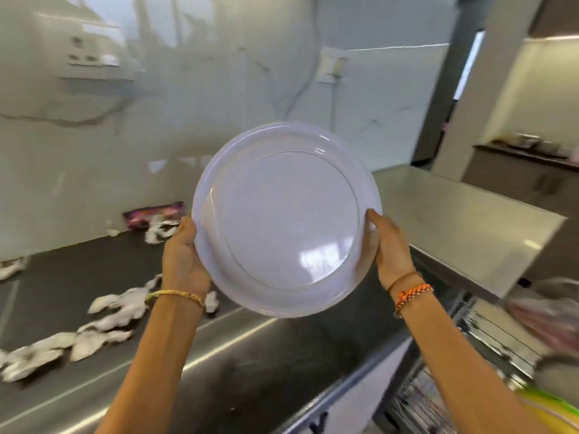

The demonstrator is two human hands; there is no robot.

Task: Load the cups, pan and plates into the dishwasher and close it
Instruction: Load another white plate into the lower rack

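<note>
Both hands clamp one round pale lilac glossy plate (286, 219) by its rim. The left hand (183, 255) grips the lower left edge, thumb on the near face, fingers hidden behind. The right hand (390, 249) grips the lower right edge in the same manner. The plate is held upright in the air, its ringed underside facing the camera, above a dark steel countertop (250, 364) and clear of it. A gold chain bracelet (177, 294) sits on the left wrist; an orange braided band (413, 294) on the right. Crumpled white scraps (103, 327) lie on the counter at left. A wire dishwasher rack (470, 368) shows at lower right, blurred.
</note>
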